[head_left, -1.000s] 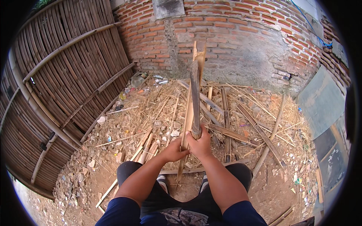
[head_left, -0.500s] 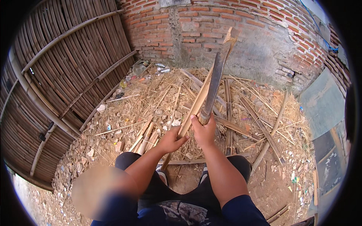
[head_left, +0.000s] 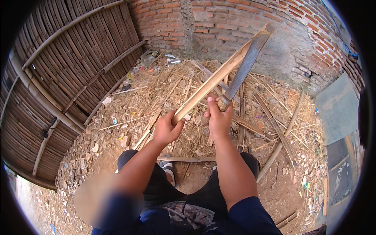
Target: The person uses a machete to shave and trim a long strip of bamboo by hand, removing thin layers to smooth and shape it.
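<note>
My left hand [head_left: 167, 129] is closed round the near end of a long, pale split bamboo piece [head_left: 213, 81], which slants up and to the right. In my right hand [head_left: 220, 120] is the wooden handle of a machete [head_left: 243, 72], with its dark blade pointing up and right. The blade's tip end lies against the far end of the bamboo. Lower down, the two spread apart in a narrow V. Whether the blade has cut into the bamboo cannot be made out.
Split bamboo lengths [head_left: 270, 123] and straw litter the rubble ground ahead. A flat strip [head_left: 188, 159] lies across in front of my feet. On the left stands a bamboo-slat wall [head_left: 74, 58]; a brick wall [head_left: 219, 23] closes the far side. Grey sheets [head_left: 337, 107] lean at the right.
The bamboo and the machete have both tilted further right, and the bamboo's inner face now shows more. My left hand has shifted left and up; my right hand has risen slightly.
</note>
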`<state>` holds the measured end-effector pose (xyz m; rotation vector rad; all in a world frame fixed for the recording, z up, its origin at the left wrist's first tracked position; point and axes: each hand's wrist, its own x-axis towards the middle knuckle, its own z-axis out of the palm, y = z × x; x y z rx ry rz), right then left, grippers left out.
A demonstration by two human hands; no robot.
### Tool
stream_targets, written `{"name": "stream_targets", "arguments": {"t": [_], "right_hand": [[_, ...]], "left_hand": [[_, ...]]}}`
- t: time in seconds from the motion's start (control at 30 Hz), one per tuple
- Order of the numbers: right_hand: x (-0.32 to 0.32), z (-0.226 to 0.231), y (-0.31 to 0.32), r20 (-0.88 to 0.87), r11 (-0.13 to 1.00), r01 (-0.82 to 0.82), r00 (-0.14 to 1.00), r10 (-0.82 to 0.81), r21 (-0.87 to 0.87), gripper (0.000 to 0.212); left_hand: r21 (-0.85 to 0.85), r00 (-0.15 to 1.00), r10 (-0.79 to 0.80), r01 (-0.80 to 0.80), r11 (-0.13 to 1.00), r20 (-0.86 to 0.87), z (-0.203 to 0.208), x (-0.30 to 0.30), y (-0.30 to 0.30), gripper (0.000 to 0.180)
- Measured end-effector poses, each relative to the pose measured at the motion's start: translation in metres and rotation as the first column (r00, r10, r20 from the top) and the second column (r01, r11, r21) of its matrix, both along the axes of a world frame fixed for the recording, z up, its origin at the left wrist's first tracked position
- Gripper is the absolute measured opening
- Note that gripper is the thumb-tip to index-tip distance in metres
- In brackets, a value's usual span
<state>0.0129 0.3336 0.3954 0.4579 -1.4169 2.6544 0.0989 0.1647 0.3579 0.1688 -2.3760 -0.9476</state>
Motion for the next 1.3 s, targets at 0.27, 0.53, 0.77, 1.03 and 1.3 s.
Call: {"name": "stream_targets", "arguments": {"t": [0.27,0.53,0.77,1.03,1.3], "right_hand": [[-0.013,0.001,0.015,-0.023,0.98,0.182,0.983,-0.181,0.084,0.028],[-0.024,-0.016,0.035,-0.385,0.805,0.432,0.88,-0.278,0.407,0.031],[-0.009,-0.041,0.002,-0.269,0.876,0.099,0.962,0.037,0.472,0.025],[-0.011,-0.05,0.003,-0.292,0.751,0.083,0.945,0.15,0.655,0.029],[-0.019,-0.063,0.007,-0.217,0.476,0.065,0.938,0.272,0.877,0.044]], "left_hand": [[-0.175,0.966,0.069,-0.116,0.978,-0.251,0.034,-0.023,-0.032,0.028],[-0.271,0.983,0.181,-0.172,0.947,0.008,0.1,0.004,-0.068,0.031],[-0.413,0.89,0.304,-0.149,0.899,0.34,0.078,0.069,-0.072,0.031],[-0.561,0.627,0.484,-0.089,0.823,0.61,0.037,0.087,-0.115,0.038],[-0.562,0.463,0.464,0.092,0.822,0.755,0.008,0.06,-0.134,0.035]]}}
